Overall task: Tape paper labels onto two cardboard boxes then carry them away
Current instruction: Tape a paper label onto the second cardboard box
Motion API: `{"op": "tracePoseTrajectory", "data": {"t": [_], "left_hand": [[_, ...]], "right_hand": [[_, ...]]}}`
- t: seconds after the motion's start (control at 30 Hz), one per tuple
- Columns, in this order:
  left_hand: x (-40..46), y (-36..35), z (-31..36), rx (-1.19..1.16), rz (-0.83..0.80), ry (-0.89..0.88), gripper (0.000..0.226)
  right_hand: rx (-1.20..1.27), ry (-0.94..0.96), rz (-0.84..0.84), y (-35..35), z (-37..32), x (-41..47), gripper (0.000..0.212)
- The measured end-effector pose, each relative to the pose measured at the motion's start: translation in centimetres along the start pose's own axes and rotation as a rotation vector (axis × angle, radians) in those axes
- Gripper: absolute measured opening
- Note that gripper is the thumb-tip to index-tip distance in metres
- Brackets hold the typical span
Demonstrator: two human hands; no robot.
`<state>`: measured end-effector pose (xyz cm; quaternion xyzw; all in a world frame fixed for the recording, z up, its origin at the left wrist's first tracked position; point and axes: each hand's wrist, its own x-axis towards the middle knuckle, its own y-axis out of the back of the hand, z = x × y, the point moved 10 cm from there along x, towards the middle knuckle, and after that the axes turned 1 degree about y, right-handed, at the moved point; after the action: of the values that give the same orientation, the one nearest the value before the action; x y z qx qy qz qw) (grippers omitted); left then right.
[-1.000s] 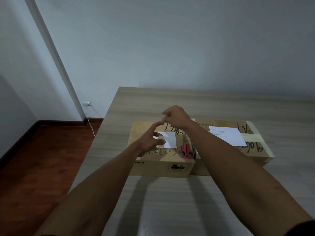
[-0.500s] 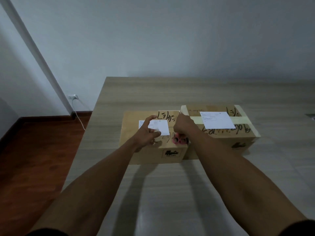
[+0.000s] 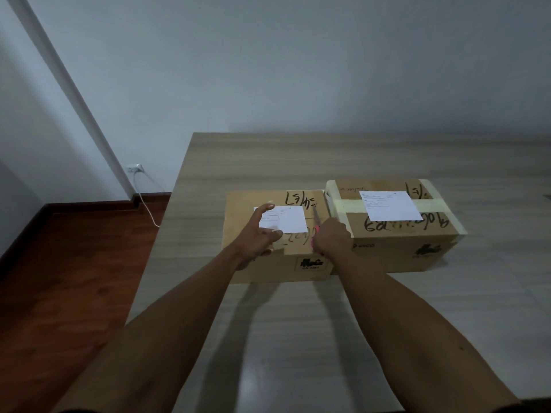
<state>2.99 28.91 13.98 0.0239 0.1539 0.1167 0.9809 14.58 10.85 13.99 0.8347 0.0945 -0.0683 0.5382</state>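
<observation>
Two cardboard boxes stand side by side on the table. The left box [image 3: 238, 210] carries a white paper label [image 3: 290, 219] on its top. My left hand [image 3: 258, 234] rests on the label's left part, index finger and thumb spread over it. My right hand [image 3: 332, 238] grips pink-handled scissors [image 3: 315, 226] at the label's right edge, blades pointing away from me. The right box [image 3: 396, 239] has pale tape bands [image 3: 346, 205] around it and a white label [image 3: 389, 205] lying on top.
The wooden table [image 3: 298, 323] ends on the left at an edge beside a red-brown floor [image 3: 59, 278]. A wall socket with a white cable [image 3: 137, 171] sits low on the wall. A dark object [image 3: 547, 196] peeks in at the right frame edge.
My right hand came down from above the left box and took hold of the scissors beside the label. My left hand laid the label flat on the box top.
</observation>
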Motion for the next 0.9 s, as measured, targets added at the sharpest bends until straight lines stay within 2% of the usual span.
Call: {"op": "tracePoseTrajectory", "data": {"t": [0.13, 0.27, 0.43, 0.57, 0.7, 0.8, 0.9], "left_hand": [[0.0, 0.9, -0.3, 0.003, 0.02, -0.001, 0.061], [0.1, 1.4, -0.1, -0.024, 0.006, -0.013, 0.065], [0.6, 2.3, 0.4, -0.045, 0.022, -0.013, 0.067], [1.0, 3.0, 0.8, -0.051, 0.041, 0.007, 0.067], [1.3, 3.0, 1.2, -0.062, 0.033, 0.005, 0.065], [1.6, 3.0, 1.7, -0.067, 0.038, -0.001, 0.063], [1.8, 3.2, 2.1, -0.048, 0.079, 0.003, 0.061]], "right_hand": [[0.206, -0.121, -0.038, -0.9, -0.1, -1.0, 0.018], [0.784, -0.386, -0.203, -4.5, -0.2, -0.5, 0.023], [1.198, -0.454, -0.342, -2.8, -3.2, -1.5, 0.003], [1.283, -0.453, -0.413, -2.6, -3.9, -1.1, 0.013], [1.577, -0.418, -0.501, -2.7, -5.2, -0.5, 0.01], [1.497, -0.34, -0.443, -2.1, -5.2, 0.4, 0.004], [1.366, -0.299, -0.434, -1.8, -5.0, 0.9, 0.02]]}}
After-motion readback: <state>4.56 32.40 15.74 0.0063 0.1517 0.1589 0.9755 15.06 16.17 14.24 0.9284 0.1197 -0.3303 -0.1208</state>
